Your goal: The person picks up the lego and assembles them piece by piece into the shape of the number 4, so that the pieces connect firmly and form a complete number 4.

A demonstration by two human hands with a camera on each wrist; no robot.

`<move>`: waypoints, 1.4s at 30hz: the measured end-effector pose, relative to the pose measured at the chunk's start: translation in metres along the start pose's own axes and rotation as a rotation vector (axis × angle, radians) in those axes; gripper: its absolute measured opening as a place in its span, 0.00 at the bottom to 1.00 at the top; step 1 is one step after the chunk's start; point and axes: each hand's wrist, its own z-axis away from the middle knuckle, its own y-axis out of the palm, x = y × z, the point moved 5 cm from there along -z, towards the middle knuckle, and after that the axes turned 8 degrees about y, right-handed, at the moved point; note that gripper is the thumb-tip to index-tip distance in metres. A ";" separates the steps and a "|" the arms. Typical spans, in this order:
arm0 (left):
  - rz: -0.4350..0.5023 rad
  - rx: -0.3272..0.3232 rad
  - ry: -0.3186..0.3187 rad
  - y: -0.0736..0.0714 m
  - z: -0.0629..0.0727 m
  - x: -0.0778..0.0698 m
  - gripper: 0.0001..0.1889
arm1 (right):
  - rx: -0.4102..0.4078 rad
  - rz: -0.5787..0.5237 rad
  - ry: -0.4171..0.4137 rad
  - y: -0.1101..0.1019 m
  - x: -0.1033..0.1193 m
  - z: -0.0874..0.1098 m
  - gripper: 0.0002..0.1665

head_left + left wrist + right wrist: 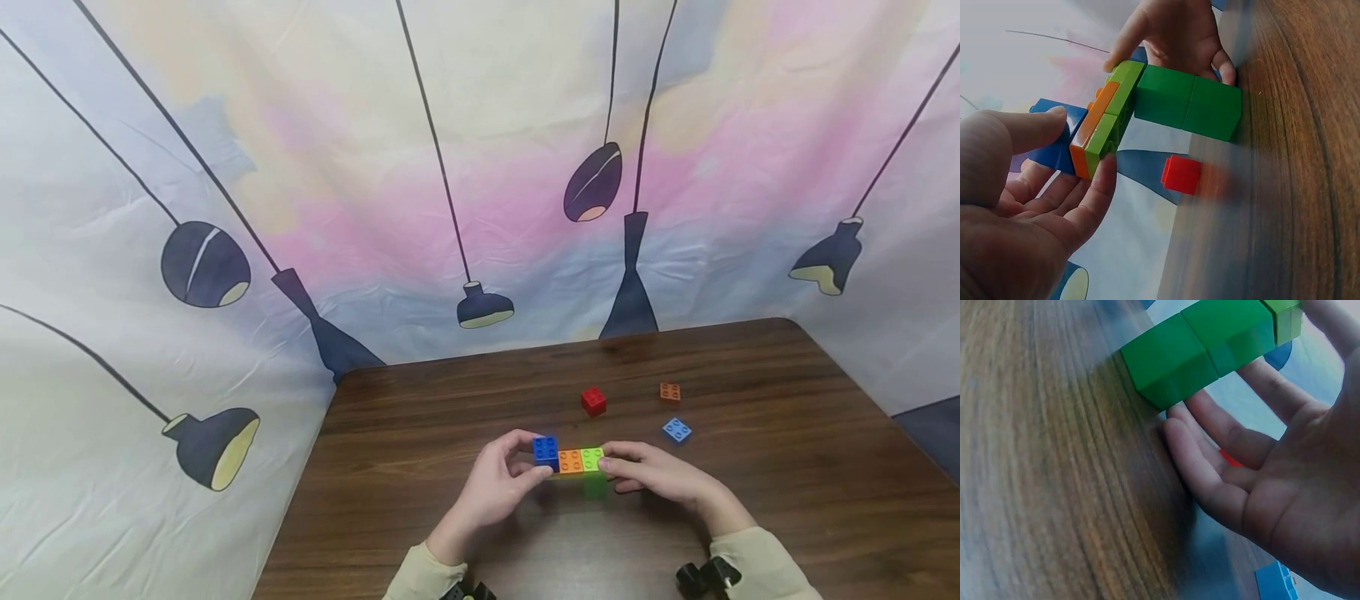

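Note:
Both hands hold one build of toy building bricks over the table. A dark blue brick (545,450) forms its left end, beside an orange plate (570,461) and a lime plate (592,459). Beneath these runs another lime layer (1101,135), and two green bricks (1165,97) are stacked down to the tabletop under the right end. My left hand (498,473) pinches the left end, thumb on the blue brick and fingertips below. At the lime right end, my right hand (660,475) grips with thumb and index finger; its other fingers curve beside the green stack.
On the brown wooden table (420,400), beyond the hands, lie a red brick (593,402), a light blue plate (677,430) and an orange-brown plate (670,392). A cloth printed with lamps (420,200) hangs behind the table's far edge.

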 end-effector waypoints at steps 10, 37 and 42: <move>-0.011 0.014 0.010 0.000 0.000 -0.001 0.15 | -0.028 -0.009 -0.004 0.005 0.006 0.000 0.29; 0.002 0.000 -0.002 0.002 0.000 -0.004 0.15 | -0.069 0.008 -0.171 0.003 0.022 0.008 0.17; -0.013 0.002 0.005 0.003 0.000 -0.002 0.15 | -0.162 0.245 -0.316 0.000 0.030 0.010 0.15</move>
